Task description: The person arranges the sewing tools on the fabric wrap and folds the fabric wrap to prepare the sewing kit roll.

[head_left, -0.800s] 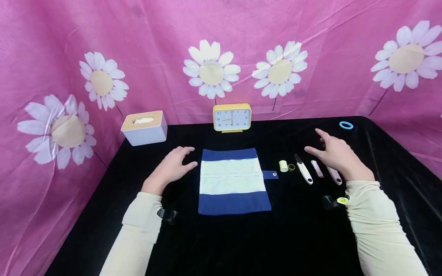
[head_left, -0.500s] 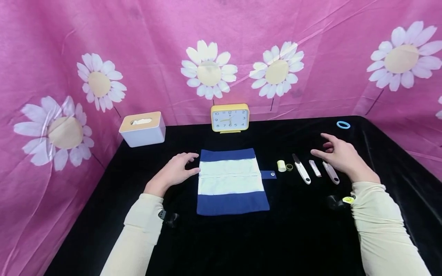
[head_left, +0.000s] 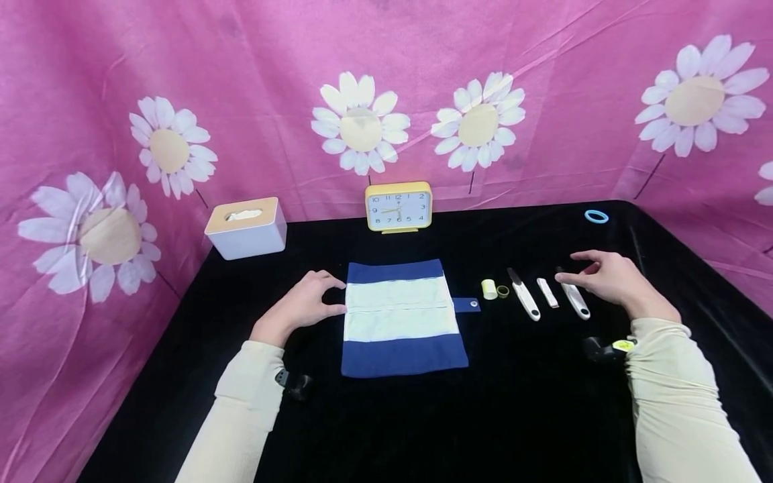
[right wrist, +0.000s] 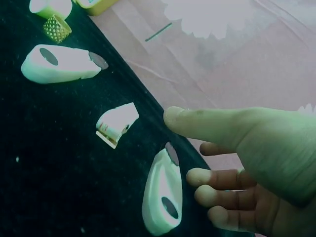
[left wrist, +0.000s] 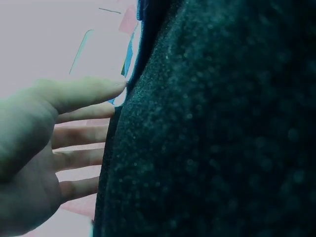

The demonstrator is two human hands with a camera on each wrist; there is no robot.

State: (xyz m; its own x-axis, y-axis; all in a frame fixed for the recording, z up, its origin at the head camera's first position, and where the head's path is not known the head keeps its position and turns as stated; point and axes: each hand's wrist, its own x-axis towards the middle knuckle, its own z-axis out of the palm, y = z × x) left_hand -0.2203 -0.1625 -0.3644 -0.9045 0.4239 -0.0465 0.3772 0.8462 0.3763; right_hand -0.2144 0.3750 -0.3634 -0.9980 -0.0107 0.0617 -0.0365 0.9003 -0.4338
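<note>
A blue fabric pouch [head_left: 406, 355] with a pale middle band lies opened flat on the black cloth, its snap strap [head_left: 466, 305] pointing right. My left hand [head_left: 302, 305] is at its left edge, thumb and fingertips at the border; in the left wrist view the fingers look fairly straight. To the right, my right hand [head_left: 612, 282] hovers by a white-handled tool [head_left: 575, 300] with a dark tip, thumb and forefinger apart and holding nothing. Left of it lie a small white clipper-like tool [head_left: 547, 293], another white-handled tool [head_left: 524, 295], a dimpled thimble ring [right wrist: 57, 28] and a pale yellow spool [head_left: 489, 289].
A yellow clock [head_left: 398, 208] stands at the back of the table, with a tissue box [head_left: 247, 231] at back left. A light blue ring [head_left: 596, 217] lies at the far right corner. Behind the table hangs a pink flowered curtain [head_left: 272, 100].
My left hand has moved right to the pouch's edge. The right hand has come right and nearer to me, its thumb now over the rightmost white-handled tool. The head view has shifted slightly.
</note>
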